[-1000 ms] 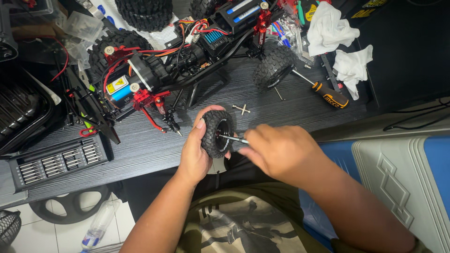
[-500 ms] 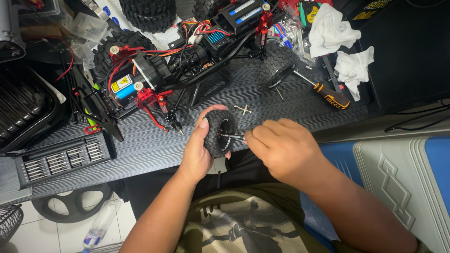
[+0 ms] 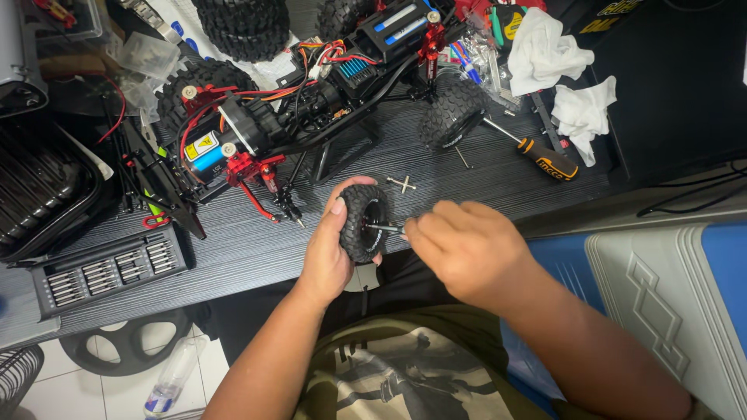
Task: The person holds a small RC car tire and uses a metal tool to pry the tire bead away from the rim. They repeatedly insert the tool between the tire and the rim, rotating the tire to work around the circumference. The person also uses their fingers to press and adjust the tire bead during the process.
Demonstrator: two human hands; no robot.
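While the left hand (image 3: pixel 331 253) wraps around a small black wheel (image 3: pixel 363 222), its grip closed on the tyre with the thumb over the top, the wheel is held on edge just above the near rim of the dark worktop (image 3: pixel 498 183), in front of the chassis (image 3: pixel 311 101). Far to the wheel's left, a bit set (image 3: pixel 109 272) lies open in its grey tray on the worktop, and beyond that sits a black ribbed case (image 3: pixel 39 187). Up and left of the wheel stands the chassis, a model truck frame with red metal links, a blue finned block and loose wires, one knobby tyre (image 3: pixel 454 114) fitted at its right end. Just right of the wheel's top lies a small cross wrench (image 3: pixel 401 183) on the worktop. Touching the wheel's hub from the right is a thin driver (image 3: pixel 387 229), its tip at the centre of the rim. The right hand (image 3: pixel 467 249) is closed around the driver's handle, which the fingers hide. Farther right and up from the wheel, an orange-and-black screwdriver (image 3: pixel 537 155) rests on the worktop, with crumpled white tissues (image 3: pixel 560 70) beyond it.
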